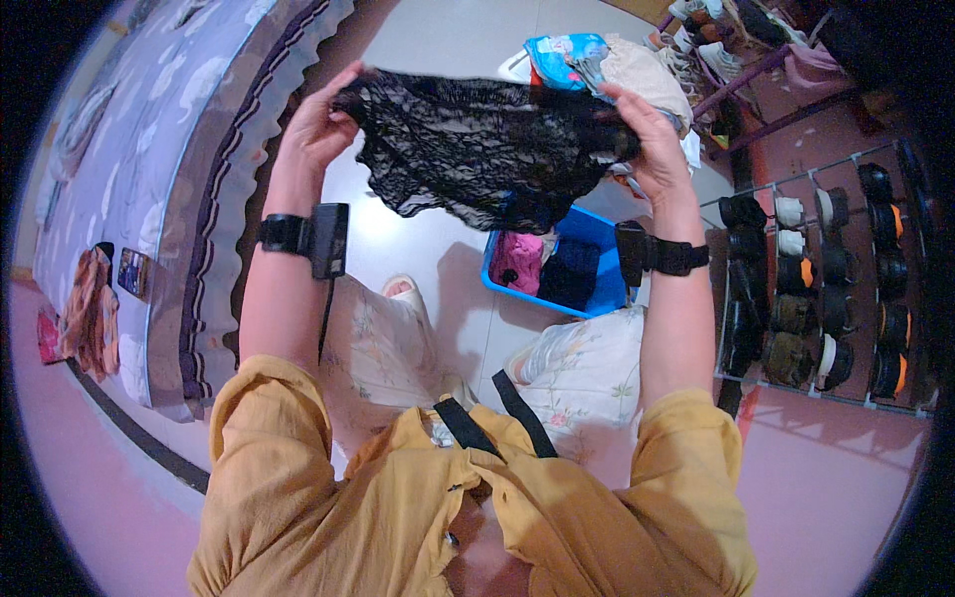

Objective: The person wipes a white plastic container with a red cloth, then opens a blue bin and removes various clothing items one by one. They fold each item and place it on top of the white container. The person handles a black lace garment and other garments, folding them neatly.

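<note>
A black lace garment point(477, 139) is stretched wide between my hands, raised in front of me; its exact cut is hard to make out. My left hand point(323, 124) pinches its left end with thumb and fingers. At the other end, my right hand point(652, 139) grips the lace, fingers partly behind the cloth. Below the garment a blue plastic bin point(537, 306) stands on the floor between my knees and the pile. Inside it lie a pink folded cloth point(519, 261) and a dark folded cloth point(569, 274). The lace hides part of the bin's far rim.
Behind the garment sits a pile of clothes point(647, 80) with a bright blue printed piece point(565, 60). A wire rack of shoes point(796, 289) stands at right, more shoes point(711, 50) beyond. On the left is a bed point(149, 189) with a ruffled cover.
</note>
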